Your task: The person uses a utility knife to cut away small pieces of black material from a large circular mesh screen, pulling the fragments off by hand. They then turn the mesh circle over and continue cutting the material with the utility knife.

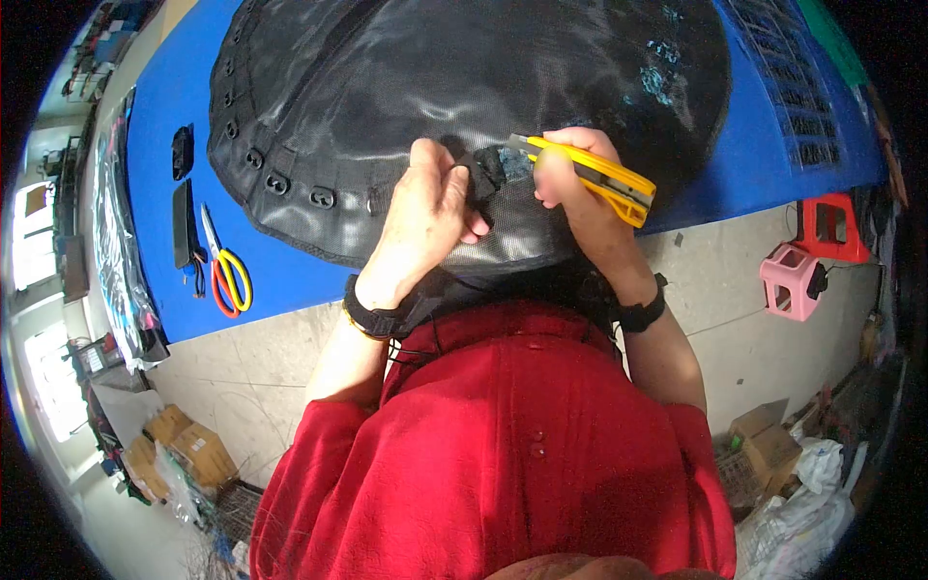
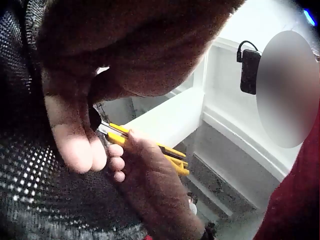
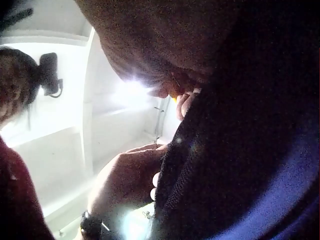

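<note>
A large round sheet of black mesh (image 1: 425,87), with plastic loops (image 1: 322,197) along its border, lies in front of me. My left hand (image 1: 420,208) is over its near part and pinches a small dark piece (image 1: 490,172) between thumb and fingers. My right hand (image 1: 594,208) grips a yellow utility knife (image 1: 619,184), its blade pointing left toward that piece. In the left wrist view the blade (image 2: 104,128) comes right up to the dark piece (image 2: 94,117) at the left fingertips. The right wrist view is dark, and the knife is mostly hidden there.
Scissors (image 1: 224,271) with red and yellow handles lie on the blue table (image 1: 280,280) at the left, beside a long black object (image 1: 184,224). Pale blue marks spot the mesh at right. A red stool (image 1: 833,227) and a pink one (image 1: 791,280) stand beyond the table's right edge.
</note>
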### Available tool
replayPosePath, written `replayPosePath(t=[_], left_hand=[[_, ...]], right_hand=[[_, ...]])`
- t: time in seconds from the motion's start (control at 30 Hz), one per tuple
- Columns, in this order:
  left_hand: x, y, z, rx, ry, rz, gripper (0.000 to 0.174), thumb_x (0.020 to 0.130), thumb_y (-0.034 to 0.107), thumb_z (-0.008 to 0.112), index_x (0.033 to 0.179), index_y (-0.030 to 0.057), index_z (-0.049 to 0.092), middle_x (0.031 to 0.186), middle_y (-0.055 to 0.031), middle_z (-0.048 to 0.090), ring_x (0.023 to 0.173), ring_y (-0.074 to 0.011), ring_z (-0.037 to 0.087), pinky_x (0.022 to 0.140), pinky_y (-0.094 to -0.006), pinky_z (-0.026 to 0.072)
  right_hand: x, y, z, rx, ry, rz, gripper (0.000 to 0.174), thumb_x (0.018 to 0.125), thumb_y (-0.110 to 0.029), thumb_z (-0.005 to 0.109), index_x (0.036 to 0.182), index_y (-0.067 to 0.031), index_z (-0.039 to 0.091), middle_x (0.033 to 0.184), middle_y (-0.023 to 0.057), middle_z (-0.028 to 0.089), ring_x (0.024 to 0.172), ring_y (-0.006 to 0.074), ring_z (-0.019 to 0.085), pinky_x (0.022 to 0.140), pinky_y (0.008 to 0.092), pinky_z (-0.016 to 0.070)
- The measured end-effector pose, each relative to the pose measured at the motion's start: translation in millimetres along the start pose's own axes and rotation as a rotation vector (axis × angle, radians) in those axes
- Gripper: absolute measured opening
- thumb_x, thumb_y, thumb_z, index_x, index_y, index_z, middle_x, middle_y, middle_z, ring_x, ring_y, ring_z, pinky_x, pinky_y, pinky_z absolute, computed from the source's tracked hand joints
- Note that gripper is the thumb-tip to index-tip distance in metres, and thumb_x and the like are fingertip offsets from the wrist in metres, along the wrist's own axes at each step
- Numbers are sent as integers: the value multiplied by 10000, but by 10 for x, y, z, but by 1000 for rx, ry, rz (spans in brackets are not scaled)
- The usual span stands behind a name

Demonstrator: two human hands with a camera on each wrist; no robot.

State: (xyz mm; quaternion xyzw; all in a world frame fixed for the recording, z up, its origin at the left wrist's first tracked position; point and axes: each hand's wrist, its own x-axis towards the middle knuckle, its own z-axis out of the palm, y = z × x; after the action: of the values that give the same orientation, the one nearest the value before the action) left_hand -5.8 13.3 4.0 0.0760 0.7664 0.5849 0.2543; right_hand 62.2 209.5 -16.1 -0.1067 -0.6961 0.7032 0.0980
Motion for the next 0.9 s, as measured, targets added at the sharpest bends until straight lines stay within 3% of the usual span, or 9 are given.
replayPosePath(t=[0.53, 0.9], left_hand=[[-82, -90, -80, -140, 26, 4, 65, 1076, 32, 462, 1052, 27, 402, 819, -108, 587, 617, -188, 701, 488, -291, 577], [-137, -180, -255, -197, 179, 32, 87, 1072, 17, 463, 1063, 28, 377, 860, -113, 555, 611, -210, 705, 498, -302, 607]], right_hand=[[22, 1, 3, 16, 34, 5, 236, 1039, -163, 610, 1232, -31, 579, 902, 81, 689, 716, 95, 654, 658, 238, 542], [38, 30, -14, 31, 49, -27, 220, 1046, -150, 600, 1224, -21, 578, 900, 93, 697, 703, 105, 657, 654, 244, 549]])
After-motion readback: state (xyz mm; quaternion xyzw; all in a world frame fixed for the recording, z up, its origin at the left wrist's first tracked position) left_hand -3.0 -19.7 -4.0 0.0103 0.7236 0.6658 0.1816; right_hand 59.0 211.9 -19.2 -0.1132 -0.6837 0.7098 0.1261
